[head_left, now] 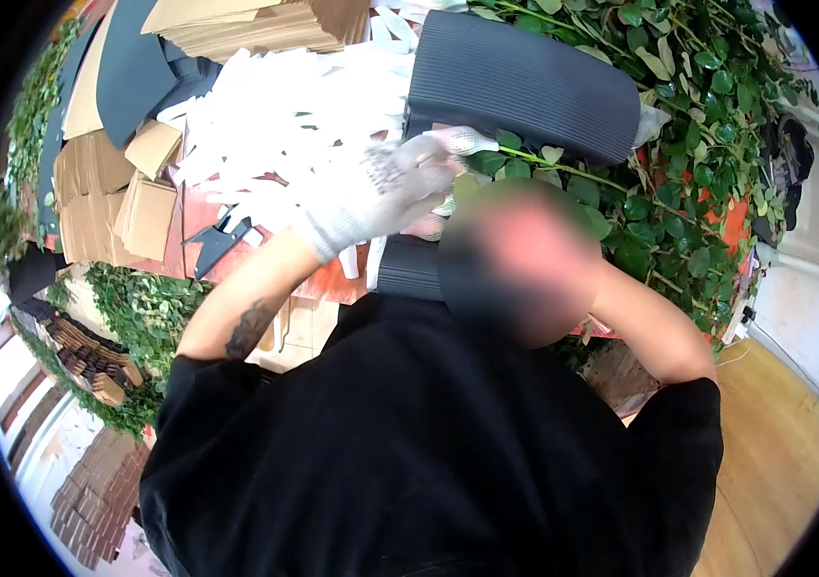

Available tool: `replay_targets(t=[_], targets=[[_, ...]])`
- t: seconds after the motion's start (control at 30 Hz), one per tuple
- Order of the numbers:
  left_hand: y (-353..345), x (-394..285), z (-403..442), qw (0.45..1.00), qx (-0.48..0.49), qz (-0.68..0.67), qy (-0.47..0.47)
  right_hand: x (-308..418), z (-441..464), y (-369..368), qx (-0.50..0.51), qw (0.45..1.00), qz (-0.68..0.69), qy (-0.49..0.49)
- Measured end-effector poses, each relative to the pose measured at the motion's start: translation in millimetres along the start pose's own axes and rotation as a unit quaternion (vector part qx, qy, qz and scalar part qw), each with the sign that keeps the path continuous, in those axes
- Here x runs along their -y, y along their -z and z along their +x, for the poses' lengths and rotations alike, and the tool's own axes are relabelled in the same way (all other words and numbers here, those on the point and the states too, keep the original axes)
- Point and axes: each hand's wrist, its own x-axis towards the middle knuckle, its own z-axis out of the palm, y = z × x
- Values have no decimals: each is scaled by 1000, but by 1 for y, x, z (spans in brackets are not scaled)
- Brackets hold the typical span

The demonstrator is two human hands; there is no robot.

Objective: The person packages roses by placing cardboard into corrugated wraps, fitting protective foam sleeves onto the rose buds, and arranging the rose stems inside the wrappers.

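My left hand (380, 188), in a pale grey knitted glove, reaches over a black ribbed sheet (409, 269). Its fingers are curled, and what lies under them is hidden. Right by its fingertips is a rose bud in white netting (467, 140), whose green leafy stem (573, 171) runs to the right. A second netted bud (427, 227) shows just below the fingers. My right forearm (645, 322) comes in from the right, but a blurred patch covers my right hand. Beyond the buds lies a larger black ribbed piece (525, 87).
White netting sleeves (265, 115) are heaped at left of centre. Stacked brown cardboard (92, 188) and a black tool (219, 242), perhaps a stapler, lie at the left. Leafy rose stems (707, 115) cover the right side. A wooden board (775, 433) stands lower right.
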Motion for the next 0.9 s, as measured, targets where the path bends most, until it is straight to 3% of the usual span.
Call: replay_targets(t=[0.07, 0.1, 0.2, 0.27, 0.33, 0.47, 0.53, 0.67, 0.73, 0.8, 0.83, 0.9], targets=[[10, -4, -17, 988, 106, -48, 98, -2, 5, 5, 48, 999, 0, 4], [9, -3, -17, 988, 113, -49, 94, 1, 5, 6, 45, 999, 4, -2], [-1, -3, -28, 950, 253, -67, 172, 6, 8, 5, 61, 998, -28, -4], [-11, 3, -28, 957, 232, -85, 150, 1, 13, 2, 77, 996, -34, 1], [-14, 4, -22, 939, 287, -72, 174, 0, 14, 2, 70, 997, -35, 6], [-19, 14, -27, 953, 271, -59, 119, 1, 16, 5, 74, 997, -21, 12], [-18, 22, -30, 977, 171, -127, 30, -2, 18, 3, 86, 996, -10, 6], [-12, 33, -34, 974, 188, -129, 17, -11, 16, -11, 101, 995, 21, 2], [-10, 51, -45, 981, 128, -142, 21, -12, 15, -14, 106, 994, 33, -5], [5, 73, -66, 967, 220, -87, 99, -10, 16, -11, 118, 992, 41, -22], [14, 80, -76, 968, 221, -16, 117, -6, 20, -6, 115, 992, 43, -24], [41, 66, -71, 961, 190, 33, 196, 4, 27, 8, 242, 967, -75, -39]])
